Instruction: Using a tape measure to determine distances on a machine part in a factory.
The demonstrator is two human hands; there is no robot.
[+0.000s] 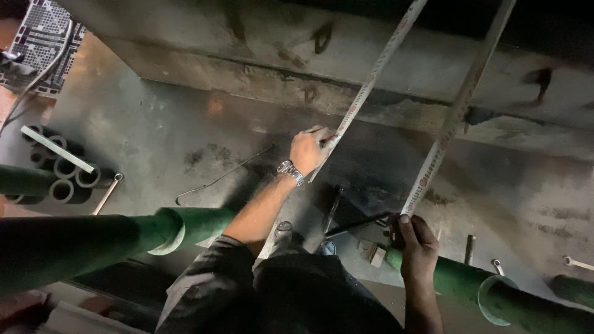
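A pale, flat measuring tape (371, 77) with printed marks is held by the left hand (311, 148), whose fingers are curled shut around it where it comes down from the upper edge of the view. A metal wristwatch (291, 171) is worn on that wrist. A second run of the same kind of pale tape (455, 114) slants down further right, and its lower end is pinched under the thumb of the right hand (417, 244), which is also closed; a thin dark rod (356, 224) is seen just beside those fingers, though whether it is gripped cannot be told. The two hands are kept well apart.

Beneath the right hand a smooth green pipe (470, 281) with a flared round socket end is laid. Another thick green pipe (192, 224) with a rounded collar is stretched across the left, below the left forearm. The floor (154, 130) is rough grey concrete, stained and dusty, and a raised concrete ledge (396, 62) is seen above it. Short grey pipe offcuts (62, 179), round and hollow, are stacked at the left, with a flat pale strip (55, 148) laid over them. A bent wire (219, 178) lies on the floor, and a perforated plastic crate (40, 40) is seen in the upper left corner.
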